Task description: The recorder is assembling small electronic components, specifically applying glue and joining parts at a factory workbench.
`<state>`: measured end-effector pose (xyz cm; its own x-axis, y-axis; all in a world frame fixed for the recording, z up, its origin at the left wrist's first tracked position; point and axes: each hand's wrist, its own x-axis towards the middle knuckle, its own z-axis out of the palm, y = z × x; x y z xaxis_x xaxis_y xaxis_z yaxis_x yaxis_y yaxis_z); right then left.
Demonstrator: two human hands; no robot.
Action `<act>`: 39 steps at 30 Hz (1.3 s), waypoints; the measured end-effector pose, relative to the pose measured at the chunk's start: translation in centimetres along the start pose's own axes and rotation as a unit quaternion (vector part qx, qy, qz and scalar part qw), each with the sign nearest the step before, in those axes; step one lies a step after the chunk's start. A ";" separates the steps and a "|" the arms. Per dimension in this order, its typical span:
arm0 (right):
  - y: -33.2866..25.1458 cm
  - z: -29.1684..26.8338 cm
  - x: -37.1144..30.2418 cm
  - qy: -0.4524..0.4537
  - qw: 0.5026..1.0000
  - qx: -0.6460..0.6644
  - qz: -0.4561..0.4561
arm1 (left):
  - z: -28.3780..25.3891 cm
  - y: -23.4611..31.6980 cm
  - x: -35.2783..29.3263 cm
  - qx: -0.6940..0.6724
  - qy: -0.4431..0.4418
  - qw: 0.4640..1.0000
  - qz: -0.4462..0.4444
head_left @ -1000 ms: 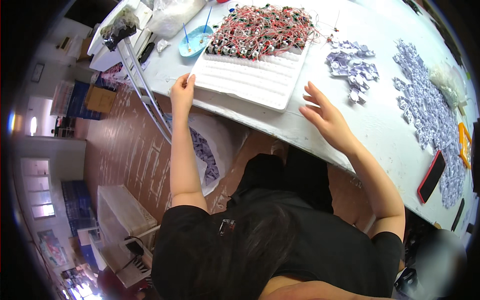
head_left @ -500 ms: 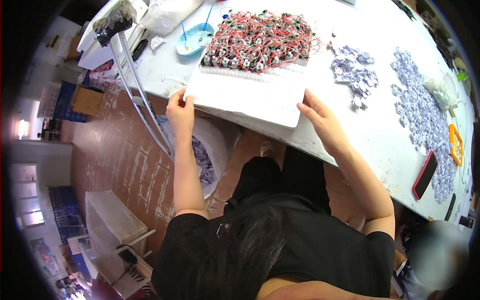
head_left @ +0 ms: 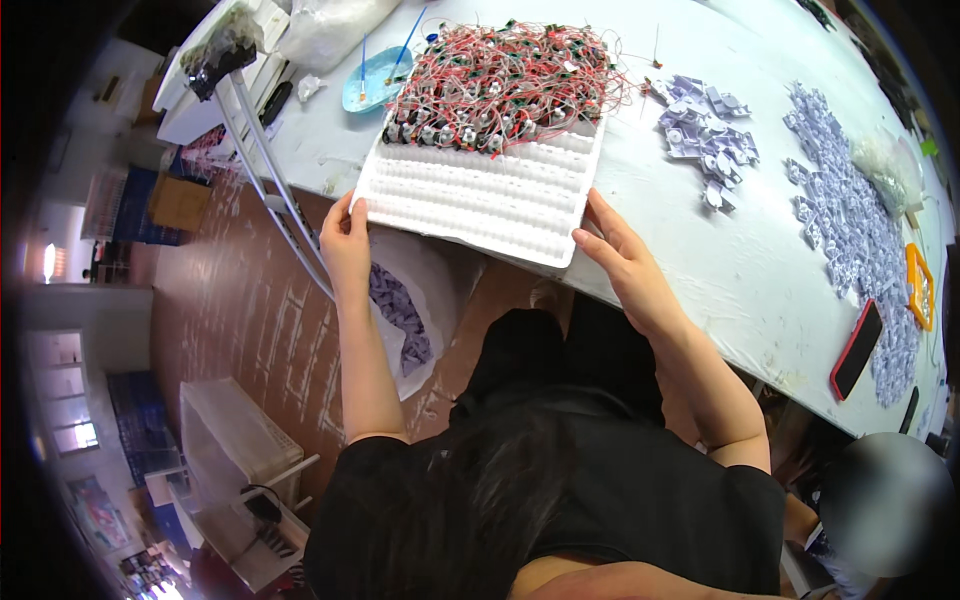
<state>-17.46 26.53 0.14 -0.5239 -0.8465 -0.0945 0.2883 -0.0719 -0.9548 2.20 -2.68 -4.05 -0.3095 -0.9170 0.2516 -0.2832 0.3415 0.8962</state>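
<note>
A white ridged plastic tray (head_left: 470, 200) lies at the table's near edge, its near rows bare. The far rows carry a dense pile of small motor-like parts with red and white wires (head_left: 510, 85). My left hand (head_left: 346, 245) grips the tray's near left corner, thumb against the side. At the near right corner, my right hand (head_left: 625, 262) holds the edge between thumb and fingers. Both hands' undersides are hidden.
Right of the tray lie a small heap of pale lilac plastic pieces (head_left: 706, 140), a longer heap (head_left: 850, 220), a red-edged phone (head_left: 856, 352) and an orange frame (head_left: 919, 287). A blue dish (head_left: 368, 90) with brushes sits behind left. Metal poles (head_left: 270, 175) stand left.
The tray has shifted a little left and toward me, with both hands moving along. Its ridged rows now show more plainly.
</note>
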 end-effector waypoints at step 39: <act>0.3 -2.8 -1.7 0.022 0.988 -0.148 -0.048 | 2.3 3.8 -8.7 -0.321 -0.093 0.931 -0.145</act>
<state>-18.70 29.45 -0.81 -0.5736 -0.8191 -0.0053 -0.0080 0.0121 -0.9999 1.74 7.09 -3.73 -0.4727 -0.8798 -0.0495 0.2026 -0.1632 0.9656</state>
